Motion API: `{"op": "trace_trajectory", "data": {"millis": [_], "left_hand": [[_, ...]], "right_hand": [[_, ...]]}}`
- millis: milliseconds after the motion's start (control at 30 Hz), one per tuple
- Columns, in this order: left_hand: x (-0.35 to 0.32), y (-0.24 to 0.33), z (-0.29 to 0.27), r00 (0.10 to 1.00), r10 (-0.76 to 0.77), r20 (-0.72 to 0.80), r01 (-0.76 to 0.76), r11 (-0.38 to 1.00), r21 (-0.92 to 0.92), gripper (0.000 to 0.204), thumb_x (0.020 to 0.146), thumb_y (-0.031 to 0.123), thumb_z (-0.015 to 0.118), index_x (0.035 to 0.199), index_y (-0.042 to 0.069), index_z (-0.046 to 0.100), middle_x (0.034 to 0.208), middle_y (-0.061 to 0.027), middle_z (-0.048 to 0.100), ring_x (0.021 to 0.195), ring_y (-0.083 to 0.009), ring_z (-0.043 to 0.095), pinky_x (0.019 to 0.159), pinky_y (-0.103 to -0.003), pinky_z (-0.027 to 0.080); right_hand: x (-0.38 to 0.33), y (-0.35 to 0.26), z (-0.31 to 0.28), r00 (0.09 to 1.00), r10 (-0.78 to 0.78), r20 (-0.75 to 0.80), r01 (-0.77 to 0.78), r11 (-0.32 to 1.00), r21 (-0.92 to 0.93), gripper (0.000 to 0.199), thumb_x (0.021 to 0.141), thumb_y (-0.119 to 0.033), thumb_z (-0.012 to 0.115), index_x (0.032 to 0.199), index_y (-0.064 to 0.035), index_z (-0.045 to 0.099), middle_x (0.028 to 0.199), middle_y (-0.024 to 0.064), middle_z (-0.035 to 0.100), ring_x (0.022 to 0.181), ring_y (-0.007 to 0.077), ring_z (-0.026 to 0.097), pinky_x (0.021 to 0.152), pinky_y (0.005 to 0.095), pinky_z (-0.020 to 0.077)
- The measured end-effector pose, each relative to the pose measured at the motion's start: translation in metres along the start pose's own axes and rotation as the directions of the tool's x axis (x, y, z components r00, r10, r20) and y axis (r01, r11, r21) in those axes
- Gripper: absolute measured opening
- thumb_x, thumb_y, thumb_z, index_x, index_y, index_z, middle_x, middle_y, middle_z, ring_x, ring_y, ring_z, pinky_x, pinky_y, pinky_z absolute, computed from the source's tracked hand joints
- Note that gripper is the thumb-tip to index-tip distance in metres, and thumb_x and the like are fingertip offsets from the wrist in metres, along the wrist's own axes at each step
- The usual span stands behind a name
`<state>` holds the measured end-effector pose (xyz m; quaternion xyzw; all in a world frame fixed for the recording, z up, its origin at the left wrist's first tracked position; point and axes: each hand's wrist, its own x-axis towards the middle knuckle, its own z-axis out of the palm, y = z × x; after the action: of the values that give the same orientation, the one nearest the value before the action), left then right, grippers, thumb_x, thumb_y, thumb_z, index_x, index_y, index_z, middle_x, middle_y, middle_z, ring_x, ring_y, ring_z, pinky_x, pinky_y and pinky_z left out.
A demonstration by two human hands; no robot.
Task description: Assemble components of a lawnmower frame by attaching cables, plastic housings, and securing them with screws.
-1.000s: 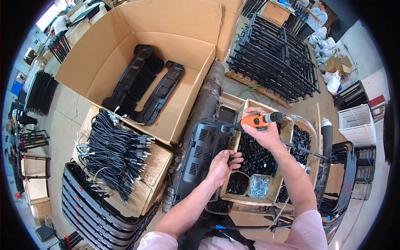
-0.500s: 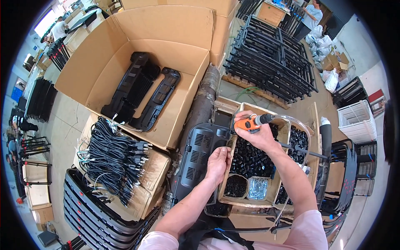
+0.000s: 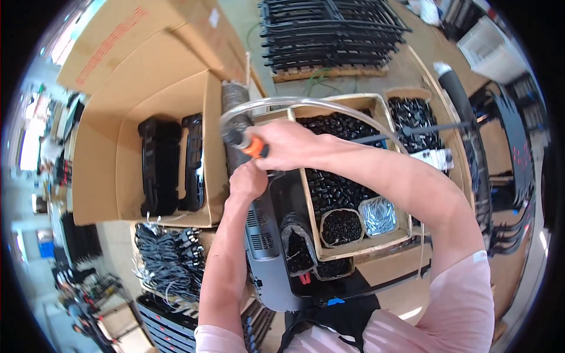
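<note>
My right hand (image 3: 289,143) is wrapped round an orange power screwdriver (image 3: 256,146) with a dark grey end, blurred by motion. A clear hose (image 3: 303,100) arcs from that end back over my right forearm. Right below the driver, my left hand (image 3: 248,180) is closed at the far end of a long black plastic housing (image 3: 268,276) with vent slots. My left fingertips are partly hidden under the driver, so what they pinch cannot be made out. The driver's tip is hidden too.
A wooden tray (image 3: 321,255) at the right holds black plastic parts (image 3: 341,191) and a tub of silver screws (image 3: 378,216). To the left are a big cardboard box (image 3: 94,170) with black housings and a heap of black cables (image 3: 168,259). Black frames (image 3: 329,35) are stacked behind.
My right hand has brought the screwdriver from over the tray leftward to my left hand. My left hand has moved along the housing to its far end. The view has shifted.
</note>
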<state>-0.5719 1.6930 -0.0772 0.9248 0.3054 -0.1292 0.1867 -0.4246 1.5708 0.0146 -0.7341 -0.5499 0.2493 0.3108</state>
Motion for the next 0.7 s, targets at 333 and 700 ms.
{"op": "trace_trajectory", "data": {"millis": [333, 700], "left_hand": [[0.018, -0.039, 0.030, 0.972, 0.234, 0.008, -0.159, 0.687, -0.709, 0.036, 0.104, 0.015, 0.065, 0.137, 0.002, 0.063, 0.135, -0.0147, 0.068, 0.122, -0.0184, 0.061, 0.105, -0.036, 0.049], [0.014, -0.038, 0.012, 0.969, 0.243, -0.041, -0.246, 0.956, -0.160, 0.039, 0.101, 0.019, 0.068, 0.137, 0.004, 0.063, 0.134, -0.0146, 0.068, 0.124, -0.0264, 0.062, 0.105, -0.040, 0.049]], "right_hand": [[0.000, 0.005, 0.018, 0.996, -0.027, -0.082, 0.036, 0.992, 0.121, 0.026, 0.080, -0.011, 0.074, 0.103, -0.0015, 0.078, 0.104, 0.0226, 0.077, 0.102, 0.0395, 0.075, 0.090, 0.0482, 0.0596], [-0.008, 0.020, 0.004, 0.991, -0.037, -0.128, 0.062, 0.979, 0.194, 0.024, 0.080, -0.011, 0.074, 0.101, -0.0011, 0.079, 0.104, 0.0217, 0.077, 0.101, 0.0371, 0.075, 0.088, 0.0476, 0.0599]]}}
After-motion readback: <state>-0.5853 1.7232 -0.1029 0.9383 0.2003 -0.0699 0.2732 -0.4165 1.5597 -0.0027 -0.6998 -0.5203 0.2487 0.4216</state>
